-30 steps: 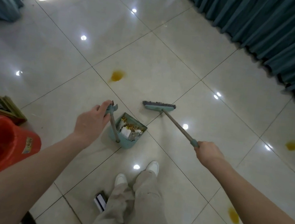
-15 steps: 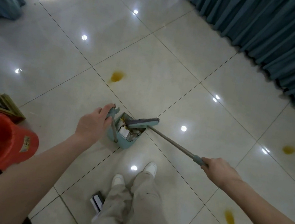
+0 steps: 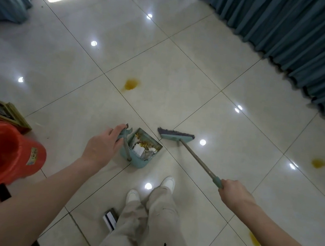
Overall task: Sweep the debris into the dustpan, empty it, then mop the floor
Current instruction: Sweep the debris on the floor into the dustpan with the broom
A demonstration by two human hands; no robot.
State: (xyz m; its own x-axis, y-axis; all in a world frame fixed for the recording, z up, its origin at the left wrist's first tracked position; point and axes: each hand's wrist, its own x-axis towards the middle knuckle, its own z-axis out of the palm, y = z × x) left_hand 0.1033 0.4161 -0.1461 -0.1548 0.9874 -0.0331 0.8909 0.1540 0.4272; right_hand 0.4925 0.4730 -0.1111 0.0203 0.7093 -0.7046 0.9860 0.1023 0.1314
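Observation:
A teal dustpan (image 3: 143,162) stands on the tiled floor just ahead of my feet, holding white paper scraps and yellow-brown debris (image 3: 145,144). My left hand (image 3: 102,146) grips the top of its upright handle (image 3: 124,136). My right hand (image 3: 232,192) holds the end of a broom's long handle (image 3: 196,159). The teal broom head (image 3: 176,135) rests on the floor just right of the dustpan's mouth, apart from it.
A red bucket (image 3: 1,157) stands at the left beside a wooden-framed box (image 3: 11,112). Yellow-brown stains mark the floor ahead (image 3: 131,84), at the right (image 3: 318,162) and near right (image 3: 254,239). Teal curtains (image 3: 299,37) hang along the right. A small striped object (image 3: 110,220) lies by my shoes.
The broom head was pulled to the dustpan's mouth half a second ago and has now swung back out to the right. My left hand keeps holding the dustpan handle.

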